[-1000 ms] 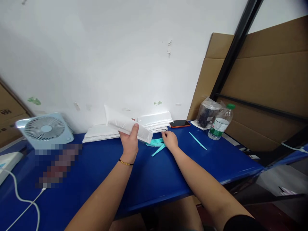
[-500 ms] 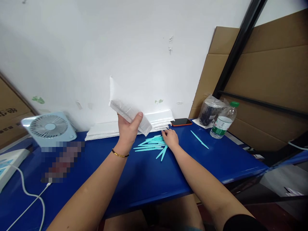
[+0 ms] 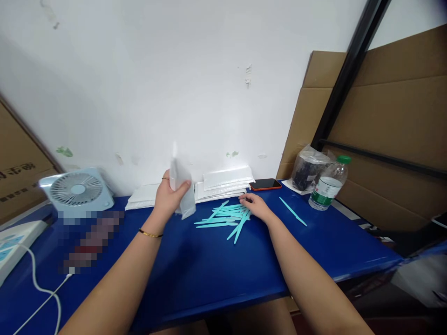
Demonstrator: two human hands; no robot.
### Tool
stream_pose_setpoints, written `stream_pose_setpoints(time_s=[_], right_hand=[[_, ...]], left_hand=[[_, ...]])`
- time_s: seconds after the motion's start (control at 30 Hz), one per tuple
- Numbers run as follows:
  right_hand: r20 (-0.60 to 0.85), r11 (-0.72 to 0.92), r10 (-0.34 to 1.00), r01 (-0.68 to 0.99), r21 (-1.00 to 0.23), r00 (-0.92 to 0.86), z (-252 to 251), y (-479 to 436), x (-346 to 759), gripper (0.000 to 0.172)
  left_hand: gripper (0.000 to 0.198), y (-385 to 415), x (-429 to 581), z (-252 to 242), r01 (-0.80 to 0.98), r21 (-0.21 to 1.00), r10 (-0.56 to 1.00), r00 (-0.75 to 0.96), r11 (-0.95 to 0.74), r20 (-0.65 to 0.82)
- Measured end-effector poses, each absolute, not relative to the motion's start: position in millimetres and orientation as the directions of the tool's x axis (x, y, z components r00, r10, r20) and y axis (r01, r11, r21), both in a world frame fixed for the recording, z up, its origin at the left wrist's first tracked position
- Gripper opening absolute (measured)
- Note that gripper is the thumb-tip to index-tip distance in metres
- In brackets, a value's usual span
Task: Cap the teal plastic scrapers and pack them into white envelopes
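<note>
My left hand (image 3: pixel 170 193) is closed around a white padded envelope (image 3: pixel 183 188), thumb on its near face, holding it tilted above the table. A loose pile of slim turquoise plastic sticks, shaped like eyebrow razors (image 3: pixel 223 216), lies on the blue table. At the right end of this pile is my right hand (image 3: pixel 256 205), its fingers curled and pressed together at the sticks. What is between those fingertips is too small to make out. Behind the pile, stacked white padded envelopes (image 3: pixel 226 179) rest against the wall. One single turquoise stick (image 3: pixel 292 211) lies apart, to the right.
A phone (image 3: pixel 266 184) lies behind my right hand. Farther right stand a wrapped dark item (image 3: pixel 307 172) and a green-capped water bottle (image 3: pixel 328 186). On the left are a small fan (image 3: pixel 77 190), a blurred-out object (image 3: pixel 94 239) and a white cable (image 3: pixel 38 284).
My left hand has moved left and down with the padded envelope, which has turned more upright. My right hand stays at the pile's right end, fingers shifted slightly.
</note>
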State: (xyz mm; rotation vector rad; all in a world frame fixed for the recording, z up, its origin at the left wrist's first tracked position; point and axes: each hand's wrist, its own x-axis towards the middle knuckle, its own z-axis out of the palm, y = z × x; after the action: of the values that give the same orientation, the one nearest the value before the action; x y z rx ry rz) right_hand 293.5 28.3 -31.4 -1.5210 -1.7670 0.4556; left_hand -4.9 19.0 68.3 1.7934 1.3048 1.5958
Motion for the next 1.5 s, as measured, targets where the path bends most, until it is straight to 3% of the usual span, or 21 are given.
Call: stream_pose_setpoints(time_s=[0.07,0.13,0.3,0.43,0.53,0.67,0.87,0.93,1.0,1.1,1.17,1.23,1.3,1.37,1.43,1.5], right_hand=[[0.284,0.282,0.953,0.665,-0.692,-0.108,-28,26,302,0.027],[0.244,0.316,0.949,0.654,-0.688,-0.201,-26,24,307,0.034],[0.133,0.373,0.916,0.676,-0.636,-0.380,-29,21,308,0.056],[0.139,0.407,0.898,0.671,-0.619,-0.417,-30,23,307,0.046],[0.151,0.417,0.895,0.669,-0.616,-0.419,-29,24,306,0.042],[0.159,0.422,0.895,0.673,-0.607,-0.417,-28,22,306,0.042],[0.147,0.419,0.894,0.673,-0.610,-0.424,-27,21,307,0.043],[0.148,0.422,0.893,0.674,-0.606,-0.426,-27,21,306,0.043],[0.152,0.422,0.893,0.675,-0.605,-0.423,-27,21,305,0.042],[0.155,0.417,0.897,0.671,-0.613,-0.415,-27,20,304,0.041],[0.149,0.401,0.903,0.665,-0.630,-0.403,-25,19,308,0.039],[0.159,0.381,0.915,0.665,-0.643,-0.370,-23,19,315,0.037],[0.194,0.362,0.930,0.679,-0.639,-0.314,-21,20,326,0.036],[0.210,0.336,0.942,0.710,-0.619,-0.263,-19,21,334,0.034],[0.210,0.325,0.946,0.736,-0.594,-0.249,-20,23,337,0.032],[0.211,0.348,0.938,0.740,-0.576,-0.276,-22,24,333,0.034]], left_hand=[[0.060,19,-17,67,0.602,0.632,0.847,0.155,-0.489,0.508],[0.066,22,-24,58,0.724,0.448,0.838,0.348,-0.525,0.420],[0.087,31,-19,15,0.853,0.092,0.837,0.475,-0.514,0.272],[0.058,28,-14,4,0.786,-0.057,0.760,0.611,-0.616,0.222],[0.053,26,-16,23,0.753,-0.068,0.717,0.646,-0.654,0.262],[0.052,33,-27,48,0.807,-0.041,0.710,0.540,-0.589,0.452],[0.045,13,-33,55,0.736,0.235,0.723,0.458,-0.635,0.517],[0.046,2,-33,60,0.716,0.212,0.704,0.505,-0.665,0.500],[0.050,2,-36,62,0.753,0.110,0.676,0.503,-0.649,0.539],[0.055,25,-52,50,0.863,-0.018,0.689,0.415,-0.504,0.595],[0.056,45,-67,31,0.916,-0.047,0.778,0.365,-0.398,0.512],[0.056,60,-79,13,0.917,-0.062,0.856,0.391,-0.394,0.338],[0.062,63,-81,2,0.905,-0.058,0.859,0.420,-0.423,0.291],[0.064,56,-71,2,0.907,-0.013,0.830,0.392,-0.422,0.397],[0.054,43,-48,6,0.886,0.071,0.789,0.368,-0.458,0.492],[0.042,30,-18,7,0.799,0.169,0.768,0.461,-0.577,0.444]])
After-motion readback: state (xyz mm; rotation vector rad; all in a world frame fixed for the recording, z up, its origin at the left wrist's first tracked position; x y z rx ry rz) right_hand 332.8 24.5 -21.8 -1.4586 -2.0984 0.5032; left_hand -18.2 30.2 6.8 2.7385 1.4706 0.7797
